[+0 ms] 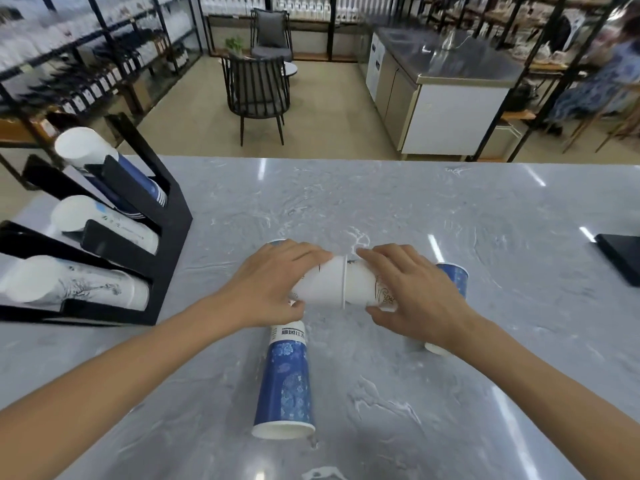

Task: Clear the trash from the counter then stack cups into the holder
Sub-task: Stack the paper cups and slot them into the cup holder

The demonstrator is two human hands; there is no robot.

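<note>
While a blue patterned cup [285,379] lies on its side nearest the viewer on the grey counter [450,393], its white band printed with characters too small to read, the left hand [273,285] and right hand [415,292] each grip a white cup [323,284], apparently nesting two together. Another blue cup [453,277] lies just behind the right hand. No trash shows, so stacking seems underway. Further left, the black holder [162,220] has three slots holding cup stacks.
</note>
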